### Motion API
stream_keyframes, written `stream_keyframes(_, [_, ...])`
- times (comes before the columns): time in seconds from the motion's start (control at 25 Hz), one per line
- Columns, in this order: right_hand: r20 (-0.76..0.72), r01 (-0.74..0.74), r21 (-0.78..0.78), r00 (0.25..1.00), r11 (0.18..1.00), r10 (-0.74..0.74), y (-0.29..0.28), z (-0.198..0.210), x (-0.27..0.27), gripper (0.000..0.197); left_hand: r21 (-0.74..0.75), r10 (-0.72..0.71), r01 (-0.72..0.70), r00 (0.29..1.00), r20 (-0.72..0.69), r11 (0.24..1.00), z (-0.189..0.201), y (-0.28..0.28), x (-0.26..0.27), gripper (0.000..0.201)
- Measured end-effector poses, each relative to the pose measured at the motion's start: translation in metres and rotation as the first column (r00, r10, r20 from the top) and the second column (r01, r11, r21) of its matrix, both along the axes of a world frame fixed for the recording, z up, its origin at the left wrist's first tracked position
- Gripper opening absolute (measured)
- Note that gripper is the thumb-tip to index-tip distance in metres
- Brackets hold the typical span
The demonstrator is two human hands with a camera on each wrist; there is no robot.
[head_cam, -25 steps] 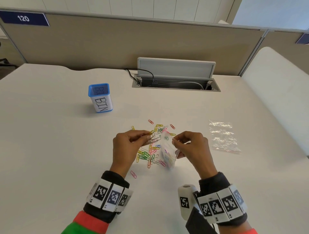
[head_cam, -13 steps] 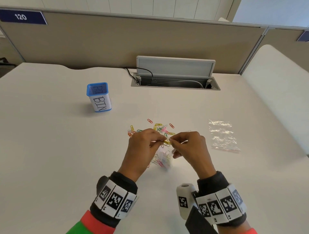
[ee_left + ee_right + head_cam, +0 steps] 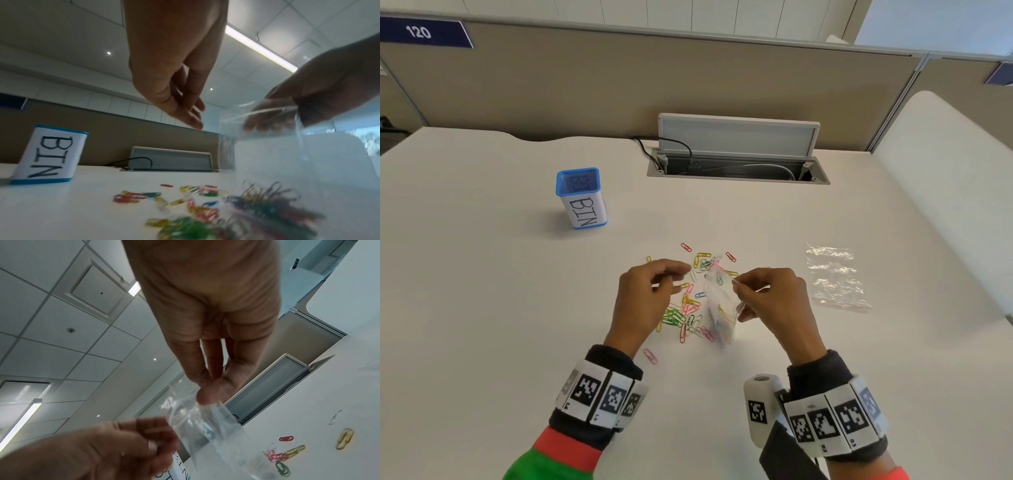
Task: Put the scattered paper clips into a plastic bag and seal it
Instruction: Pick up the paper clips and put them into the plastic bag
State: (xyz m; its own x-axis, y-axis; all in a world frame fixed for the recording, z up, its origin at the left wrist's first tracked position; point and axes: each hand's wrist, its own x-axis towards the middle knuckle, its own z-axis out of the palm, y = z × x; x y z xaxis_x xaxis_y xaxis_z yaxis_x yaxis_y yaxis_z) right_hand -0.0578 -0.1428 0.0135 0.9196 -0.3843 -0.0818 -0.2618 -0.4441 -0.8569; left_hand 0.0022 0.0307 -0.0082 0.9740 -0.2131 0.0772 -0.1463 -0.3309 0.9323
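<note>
White laminate worktop (image 3: pixel 482 308) runs back to a beige partition (image 3: pixel 585 85). A blue mesh bin (image 3: pixel 581 197) and spare clear bag (image 3: pixel 834 275) flank scattered coloured paper clips (image 3: pixel 688 308). The right hand (image 3: pixel 774 301) pinches a small clear plastic bag (image 3: pixel 719 308) upright among them, its clips blurred. The left hand (image 3: pixel 650 294) hovers with loosely curled fingers (image 3: pixel 191 110), empty.

The paper clips (image 3: pixel 690 301) are red, yellow, green, pink and blue on a plain off-white tabletop (image 3: pixel 500 308). The bag (image 3: pixel 720 308) is clear. The bin (image 3: pixel 582 198) is blue-rimmed, with a white label lettered black. Both wristbands (image 3: pixel 602 397) carry black-and-white square codes.
</note>
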Motion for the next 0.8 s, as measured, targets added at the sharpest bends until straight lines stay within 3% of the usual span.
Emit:
stream_keyframes(0.08, [0.000, 0.003, -0.012, 1.000, 1.000, -0.003, -0.001, 0.000, -0.001, 0.008, 0.320, -0.063, 0.080, 0.996, -0.064, 0.944, -0.016, 0.002, 0.006, 0.032])
stream_keyframes(0.16, [0.009, 0.008, -0.005, 1.000, 1.000, -0.008, -0.001, 0.000, -0.001, 0.008, 0.616, -0.192, 0.259, 0.966, -0.173, 0.744, -0.028, -0.002, 0.002, 0.051])
stream_keyframes(0.2, [0.014, 0.012, 0.001, 1.000, 1.000, -0.012, -0.001, 0.000, -0.001, 0.008, 0.680, -0.238, 0.323, 0.946, -0.219, 0.658, -0.032, -0.004, 0.000, 0.061])
stream_keyframes(0.28, [0.016, 0.013, 0.003, 1.000, 1.000, -0.013, -0.001, 0.001, -0.001, 0.009, 0.741, -0.275, 0.348, 0.935, -0.226, 0.575, -0.037, -0.010, -0.005, 0.069])
stream_keyframes(0.6, [0.015, 0.012, 0.007, 1.000, 1.000, -0.012, 0.000, -0.002, -0.001, 0.008, 0.737, -0.269, 0.248, 0.959, -0.093, 0.629, -0.040, -0.022, -0.006, 0.027])
stream_keyframes(0.8, [0.008, 0.017, 0.025, 1.000, 1.000, -0.017, 0.002, -0.002, -0.002, 0.008, 0.726, -0.263, 0.234, 0.962, -0.076, 0.647, -0.045, -0.023, -0.003, 0.019])
